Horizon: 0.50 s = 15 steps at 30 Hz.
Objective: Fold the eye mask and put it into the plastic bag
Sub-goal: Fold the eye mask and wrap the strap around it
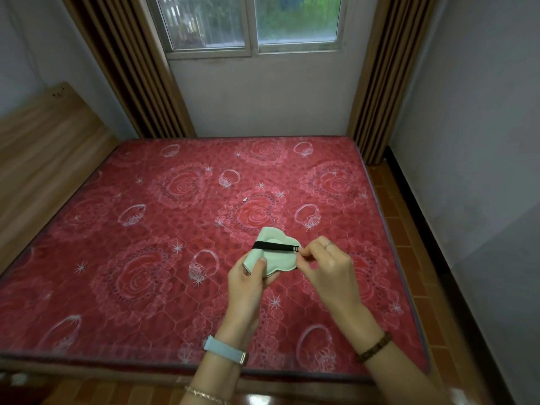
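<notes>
A pale green eye mask (276,260), folded in half, is held above the red mattress. My left hand (248,283) grips its lower left part, thumb on top. A black elastic strap (276,246) runs across the mask to a small buckle at the right. My right hand (327,266) pinches that strap end at the buckle with thumb and forefinger. No plastic bag shows in the head view.
The red floral mattress (146,258) fills the middle, with a tiny light scrap (245,199) lying on it. A wooden headboard (43,159) stands at the left, curtains and a window wall behind, tiled floor (409,244) along the right side.
</notes>
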Available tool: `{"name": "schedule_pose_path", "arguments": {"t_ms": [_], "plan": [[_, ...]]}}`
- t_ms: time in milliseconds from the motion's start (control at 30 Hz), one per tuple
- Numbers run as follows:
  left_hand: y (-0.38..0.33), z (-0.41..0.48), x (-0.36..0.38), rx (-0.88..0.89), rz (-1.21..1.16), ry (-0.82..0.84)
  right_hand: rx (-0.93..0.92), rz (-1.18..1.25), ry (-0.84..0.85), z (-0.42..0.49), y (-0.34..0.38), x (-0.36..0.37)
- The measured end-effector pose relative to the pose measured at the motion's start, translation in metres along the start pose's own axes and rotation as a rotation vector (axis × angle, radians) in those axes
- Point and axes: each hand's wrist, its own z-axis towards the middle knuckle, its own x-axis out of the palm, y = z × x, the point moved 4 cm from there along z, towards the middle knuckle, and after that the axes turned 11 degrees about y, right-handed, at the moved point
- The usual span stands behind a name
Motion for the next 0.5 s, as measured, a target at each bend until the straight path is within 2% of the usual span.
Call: {"name": "schedule_pose_path", "arguments": {"t_ms": [100,233,300,400,500], "plan": [[0.0,0.001,0.002,0.004,-0.05,-0.047,-0.061,-0.018,-0.02,-0.006,0.003,0.005],[0.0,0.005,-0.007,-0.012,-0.107,-0.054,-0.031,0.228,0.176,-0.011,-0.009,0.016],[0.0,0.006,-0.011,-0.026,-0.084,-0.03,0.111,0.399,0.197,-0.01,-0.017,0.018],[0.001,0.006,-0.012,-0.023,-0.073,0.034,0.427,0.711,0.218,-0.007,-0.029,0.024],[0.002,0.005,-0.01,-0.012,-0.086,0.08,0.604,0.961,0.345,-0.006,-0.029,0.037]]}}
